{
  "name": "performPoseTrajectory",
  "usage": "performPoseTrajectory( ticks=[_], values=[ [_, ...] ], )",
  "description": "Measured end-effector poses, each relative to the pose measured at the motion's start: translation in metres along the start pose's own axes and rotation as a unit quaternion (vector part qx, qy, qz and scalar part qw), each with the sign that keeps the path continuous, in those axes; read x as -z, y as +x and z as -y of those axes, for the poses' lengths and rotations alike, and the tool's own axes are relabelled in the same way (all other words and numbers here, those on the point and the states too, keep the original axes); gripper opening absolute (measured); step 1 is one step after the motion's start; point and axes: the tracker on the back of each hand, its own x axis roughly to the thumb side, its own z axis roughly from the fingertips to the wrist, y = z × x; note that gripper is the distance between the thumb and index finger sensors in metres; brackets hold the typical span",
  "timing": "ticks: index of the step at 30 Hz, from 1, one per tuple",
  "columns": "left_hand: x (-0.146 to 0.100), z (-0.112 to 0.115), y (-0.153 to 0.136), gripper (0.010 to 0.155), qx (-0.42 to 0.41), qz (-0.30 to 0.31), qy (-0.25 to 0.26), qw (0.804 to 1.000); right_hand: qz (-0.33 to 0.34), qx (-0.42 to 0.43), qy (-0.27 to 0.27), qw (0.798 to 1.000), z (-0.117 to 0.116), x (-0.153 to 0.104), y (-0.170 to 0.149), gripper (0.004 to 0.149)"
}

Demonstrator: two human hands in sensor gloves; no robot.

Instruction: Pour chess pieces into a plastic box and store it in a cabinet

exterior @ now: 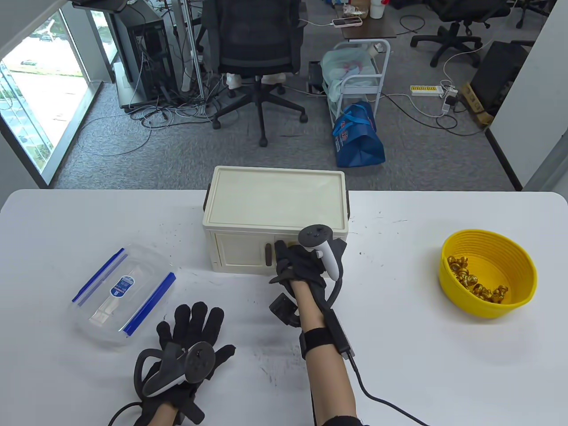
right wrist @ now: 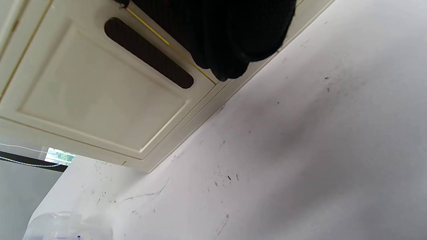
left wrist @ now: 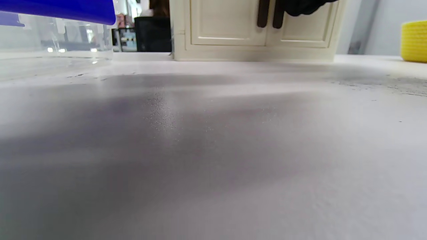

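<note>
At cabinet front: right hand (exterior: 306,262) on right door, fingers (right wrist: 230,63) curled together at its dark handle; whether they actually grip it, cannot tell. Cream cabinet (exterior: 275,208) mid-table at far edge, both doors closed. Left hand (exterior: 186,350) flat on table (exterior: 399,364), fingers spread apart, holding nothing. Plastic box (exterior: 122,295), lid with blue clips on, just beside left hand, front-left of cabinet. Yellow bowl (exterior: 488,270) with gold chess pieces (exterior: 475,282) well apart, far right.

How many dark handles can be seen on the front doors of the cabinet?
2. The left door handle and the right door handle stand side by side at the middle of the cabinet front. The right hand covers part of the right one.
</note>
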Motion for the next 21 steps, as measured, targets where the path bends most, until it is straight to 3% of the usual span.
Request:
performPoseTrajectory(
  ticks=[12, 15, 21],
  values=[
    [-0.001, -0.001, -0.003, 0.081, -0.008, -0.004, 0.003, 1.000, -0.014, -0.051, -0.029, 0.998, 0.002, -0.011, 0.008, 0.055],
    [-0.001, -0.001, -0.005, 0.081, -0.008, -0.007, 0.004, 1.000, -0.011, -0.111, -0.043, 0.993, 0.003, -0.019, 0.010, 0.053],
    [-0.001, -0.001, -0.006, 0.080, -0.011, -0.009, 0.003, 1.000, 0.022, -0.134, -0.032, 0.990, 0.005, -0.038, -0.007, 0.057]
  ],
)
